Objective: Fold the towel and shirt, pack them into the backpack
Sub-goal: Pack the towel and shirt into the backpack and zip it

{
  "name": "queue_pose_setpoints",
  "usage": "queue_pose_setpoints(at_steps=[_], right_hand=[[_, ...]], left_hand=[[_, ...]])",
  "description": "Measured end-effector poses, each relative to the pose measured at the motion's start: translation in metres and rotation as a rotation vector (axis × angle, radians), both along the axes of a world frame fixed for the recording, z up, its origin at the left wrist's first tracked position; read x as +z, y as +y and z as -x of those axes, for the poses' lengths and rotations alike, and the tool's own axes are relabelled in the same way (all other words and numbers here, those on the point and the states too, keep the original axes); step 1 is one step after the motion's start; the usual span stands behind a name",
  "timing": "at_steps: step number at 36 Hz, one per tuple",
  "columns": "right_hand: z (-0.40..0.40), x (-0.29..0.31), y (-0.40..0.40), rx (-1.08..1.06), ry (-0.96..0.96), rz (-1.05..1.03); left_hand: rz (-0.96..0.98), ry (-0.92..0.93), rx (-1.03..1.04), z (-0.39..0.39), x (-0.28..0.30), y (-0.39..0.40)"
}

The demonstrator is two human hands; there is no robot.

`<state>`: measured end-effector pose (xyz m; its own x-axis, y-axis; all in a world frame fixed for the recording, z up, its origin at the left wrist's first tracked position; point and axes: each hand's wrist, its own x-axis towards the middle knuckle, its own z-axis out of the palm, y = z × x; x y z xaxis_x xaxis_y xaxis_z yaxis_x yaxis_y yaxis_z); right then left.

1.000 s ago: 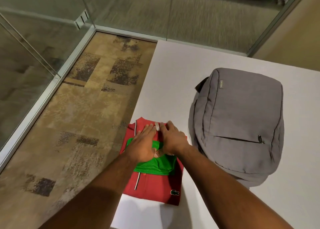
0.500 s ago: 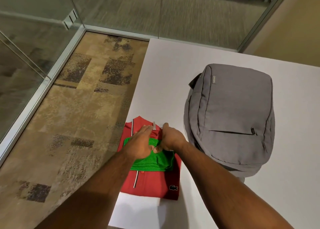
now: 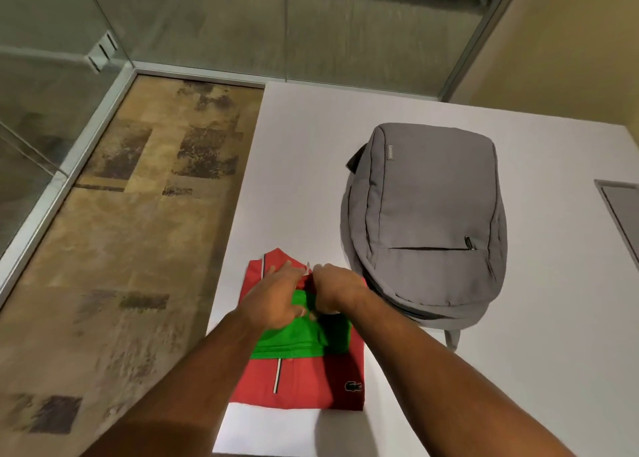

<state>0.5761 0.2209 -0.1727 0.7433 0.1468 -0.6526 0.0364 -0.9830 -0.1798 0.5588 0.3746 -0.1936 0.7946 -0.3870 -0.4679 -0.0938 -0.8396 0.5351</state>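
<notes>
A folded red shirt (image 3: pixel 311 380) with a small crocodile logo lies near the white table's left edge. On top of it sits a folded green towel (image 3: pixel 294 341). My left hand (image 3: pixel 273 301) and my right hand (image 3: pixel 337 290) are both at the far edge of this stack, fingers curled down onto the cloth and gripping it. The grey backpack (image 3: pixel 428 221) lies flat on the table just right of the stack, front pocket up, its main zip not visibly open.
The white table (image 3: pixel 301 166) ends at its left edge beside the shirt, with patterned brown carpet (image 3: pixel 121 249) below. Glass walls (image 3: pixel 207 17) run behind and to the left. A grey panel (image 3: pixel 622 214) is set at the table's right edge.
My hands went from lying flat on the stack to curling their fingers around the far edge of the towel and shirt. The view shifted left, so the backpack appears further right.
</notes>
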Motion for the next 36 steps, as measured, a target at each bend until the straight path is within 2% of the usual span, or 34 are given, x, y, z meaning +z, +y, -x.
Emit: queue_pose_setpoints(at_steps=[3, 6, 13, 18, 20, 27, 36], right_hand=[[0.007, -0.001, -0.005, 0.004, -0.009, -0.016], [0.021, -0.003, -0.011, 0.013, -0.116, -0.016], [0.058, -0.006, -0.03, 0.02, -0.34, 0.009], [0.08, -0.002, -0.053, 0.025, -0.442, 0.069], [0.087, 0.0, -0.063, 0.032, -0.395, 0.139], [0.118, -0.005, -0.114, 0.009, -0.565, 0.159], [0.151, -0.013, -0.182, 0.033, -0.698, 0.197]], left_hand=[[0.013, 0.019, -0.038, 0.0, 0.0, -0.001], [0.065, 0.027, 0.001, -0.003, 0.004, -0.008], [0.11, -0.217, 0.088, -0.013, 0.017, -0.049], [0.155, -0.163, -0.012, -0.01, 0.028, -0.094], [0.194, -0.149, -0.072, -0.01, 0.027, -0.111], [0.251, -0.177, -0.217, -0.008, 0.025, -0.176], [0.102, -0.13, -0.344, -0.004, 0.014, -0.243]])
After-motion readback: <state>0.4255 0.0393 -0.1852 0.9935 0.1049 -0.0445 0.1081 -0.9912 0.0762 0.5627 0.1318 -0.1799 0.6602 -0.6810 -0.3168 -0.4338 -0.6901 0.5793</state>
